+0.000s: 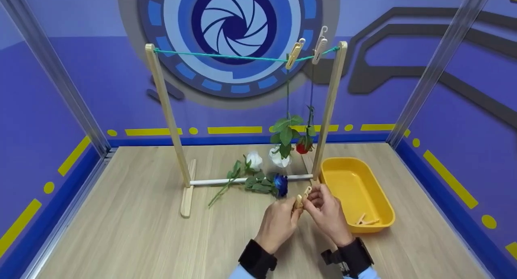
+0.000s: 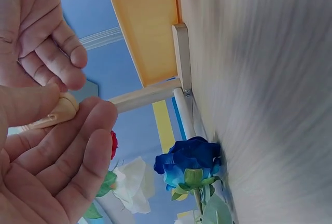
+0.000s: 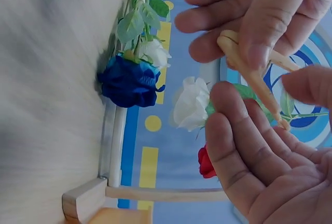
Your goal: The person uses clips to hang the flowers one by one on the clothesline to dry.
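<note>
A pale yellow hooked clothespin (image 3: 249, 71) is between my two hands, low in front of the drying frame. My left hand (image 1: 278, 222) pinches its body between thumb and fingers. At its hook end, my right hand (image 1: 329, 216) has thumb and curled fingers around it. Just beyond the hands a blue rose (image 1: 280, 185) lies on the table, its petals facing right. A white rose (image 1: 253, 161) lies behind it, stem toward the front left. From the green line (image 1: 226, 56) another white rose (image 1: 280, 157) and a red rose (image 1: 303, 146) hang head down.
A yellow clothespin (image 1: 295, 55) and a paler one (image 1: 319, 52) clip the hanging stems near the right post (image 1: 332, 105). Right of the frame stands a yellow basin (image 1: 351, 178) with a clothespin (image 1: 366, 221) inside. A white bar (image 1: 218, 182) joins the frame's feet.
</note>
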`<state>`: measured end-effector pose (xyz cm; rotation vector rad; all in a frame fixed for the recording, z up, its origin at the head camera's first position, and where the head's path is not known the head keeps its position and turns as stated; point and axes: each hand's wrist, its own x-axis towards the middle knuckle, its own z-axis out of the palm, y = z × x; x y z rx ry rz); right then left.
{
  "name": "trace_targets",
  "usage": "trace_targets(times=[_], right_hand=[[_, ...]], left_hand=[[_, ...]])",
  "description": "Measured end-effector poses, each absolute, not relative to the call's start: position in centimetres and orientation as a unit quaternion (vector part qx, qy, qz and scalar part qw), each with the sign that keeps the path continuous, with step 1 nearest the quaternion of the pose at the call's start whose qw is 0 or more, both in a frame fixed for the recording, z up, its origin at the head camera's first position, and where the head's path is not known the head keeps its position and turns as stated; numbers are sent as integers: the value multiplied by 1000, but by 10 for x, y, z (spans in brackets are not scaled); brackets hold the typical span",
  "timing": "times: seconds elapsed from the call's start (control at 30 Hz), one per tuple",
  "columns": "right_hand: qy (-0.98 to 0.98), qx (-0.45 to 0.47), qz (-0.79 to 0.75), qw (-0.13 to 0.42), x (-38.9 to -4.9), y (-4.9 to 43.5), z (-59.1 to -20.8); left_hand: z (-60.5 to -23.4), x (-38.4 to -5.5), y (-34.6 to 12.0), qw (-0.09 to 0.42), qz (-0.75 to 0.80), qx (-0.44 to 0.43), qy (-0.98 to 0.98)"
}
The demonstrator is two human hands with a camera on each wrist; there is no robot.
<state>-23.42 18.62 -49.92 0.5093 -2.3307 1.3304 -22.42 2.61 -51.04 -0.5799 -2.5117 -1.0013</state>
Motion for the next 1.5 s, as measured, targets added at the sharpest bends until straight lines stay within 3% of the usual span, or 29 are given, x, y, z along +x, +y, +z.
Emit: trace_targets(times=[0.43, 0.73, 1.23, 1.5], right_hand=[[-822, 177, 519, 153, -231, 185, -495], [-829, 156, 527, 106, -229, 184, -491], [-833, 219, 484, 152, -232, 188, -495], [-827, 228, 489, 157, -230, 189, -494]], left_hand=[[-512, -224, 26, 214, -346, -220, -887], [-514, -224, 24, 197, -353, -219, -888], [-511, -231, 4, 184, -354, -207, -893], [-515, -232, -23, 211, -346, -192, -894]])
